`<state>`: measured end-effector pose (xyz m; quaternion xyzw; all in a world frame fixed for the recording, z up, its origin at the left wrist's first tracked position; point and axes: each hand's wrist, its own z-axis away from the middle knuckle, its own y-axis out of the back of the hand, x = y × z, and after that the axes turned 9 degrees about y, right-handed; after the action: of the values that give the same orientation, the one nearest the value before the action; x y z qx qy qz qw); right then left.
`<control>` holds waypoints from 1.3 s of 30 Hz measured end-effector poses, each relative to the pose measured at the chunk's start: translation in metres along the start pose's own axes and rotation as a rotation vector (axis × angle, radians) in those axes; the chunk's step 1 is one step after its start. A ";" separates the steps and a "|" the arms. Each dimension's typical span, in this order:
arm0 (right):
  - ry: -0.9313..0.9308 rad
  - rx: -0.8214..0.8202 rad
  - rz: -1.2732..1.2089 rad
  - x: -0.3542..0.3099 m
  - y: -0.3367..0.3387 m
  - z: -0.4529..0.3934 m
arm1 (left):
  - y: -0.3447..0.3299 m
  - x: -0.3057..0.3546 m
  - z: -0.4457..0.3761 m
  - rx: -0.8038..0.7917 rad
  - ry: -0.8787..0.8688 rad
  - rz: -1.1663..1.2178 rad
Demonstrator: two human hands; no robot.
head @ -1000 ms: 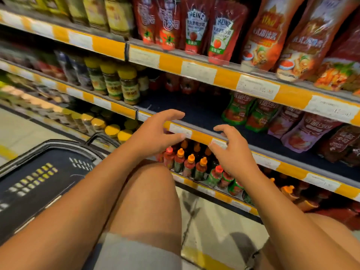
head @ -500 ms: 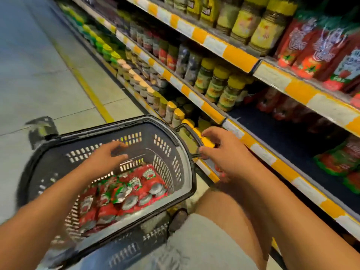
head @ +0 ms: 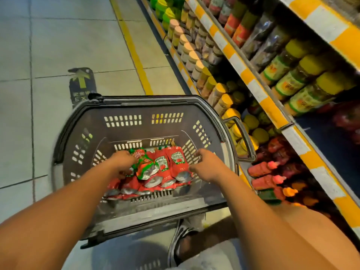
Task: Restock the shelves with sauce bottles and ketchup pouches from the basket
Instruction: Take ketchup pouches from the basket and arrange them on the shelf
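Ketchup pouches lie heaped in the bottom of a dark plastic basket, red packs with green tops and silver bases, some labelled Heinz, crowding the near half of the floor of the basket while the far half shows bare slotted plastic. Both hands are down inside the rim. The left hand is on the left side of the heap with its fingers curled onto a crumpled pouch with a green top; whether it has a full grip is hard to tell through the blur. The right hand hovers at the right edge of the heap, fingers spread and relaxed, holding nothing, close to the slotted right wall of the basket. A folded handle juts from the right rim of the basket toward the shelves, which run along the right with yellow-and-white price strips on their edges. The basket stands just beside the lowest shelf edge, where sauce bottles with red and orange caps lie on their sides. Jars with yellow lids fill the shelf above. To the left of the basket the tiled floor lies open, crossed by a yellow line and an arrow sticker.
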<state>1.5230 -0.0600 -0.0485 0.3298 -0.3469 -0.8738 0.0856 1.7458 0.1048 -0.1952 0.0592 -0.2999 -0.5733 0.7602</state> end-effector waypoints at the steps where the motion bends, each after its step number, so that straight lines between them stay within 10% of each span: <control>1: -0.022 -0.024 0.000 0.005 -0.003 -0.005 | -0.006 -0.001 -0.004 -0.034 0.051 0.052; 39: -0.474 0.053 -0.439 0.070 -0.092 -0.141 | -0.071 -0.006 -0.051 -0.028 0.268 0.493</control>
<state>1.5659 -0.0955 -0.2226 0.1861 -0.3003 -0.9146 -0.1968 1.7117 0.0729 -0.2695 0.0491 -0.1940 -0.3621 0.9104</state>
